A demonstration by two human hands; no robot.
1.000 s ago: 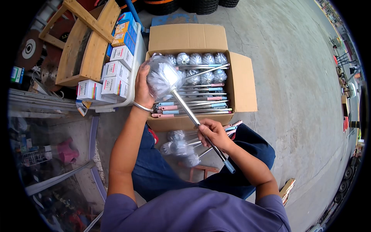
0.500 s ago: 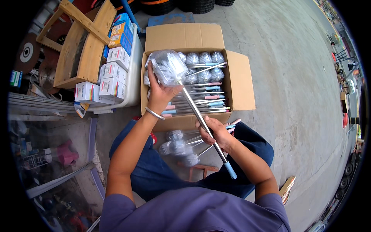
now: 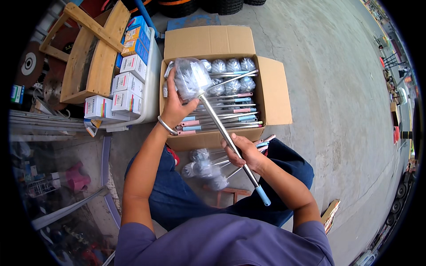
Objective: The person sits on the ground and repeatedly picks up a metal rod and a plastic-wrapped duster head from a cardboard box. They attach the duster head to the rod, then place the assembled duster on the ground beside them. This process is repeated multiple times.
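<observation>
Grey concrete floor (image 3: 337, 111), an open cardboard box (image 3: 213, 142) on it, and one bagged brush (image 3: 221, 128) in two bare hands.
The box stands in front of the person, full of packed brushes (image 3: 222, 88), bagged heads mostly toward its far side, metal shafts nearer; to its left a white plastic bin (image 3: 153, 88) carries small cartons (image 3: 127, 102). The held brush slants from upper left to lower right, its head above the box's left part, its shaft crossing over the near wall. A cluster of loose brushes (image 3: 204, 168) lies just on the near side of the box. The left hand (image 3: 177, 105) cups the bagged head, thumb by the neck; the right hand (image 3: 244, 153) wraps firmly round the lower shaft. Past it juts a light-blue grip (image 3: 262, 195). A silver bangle (image 3: 165, 127) circles the left wrist.
</observation>
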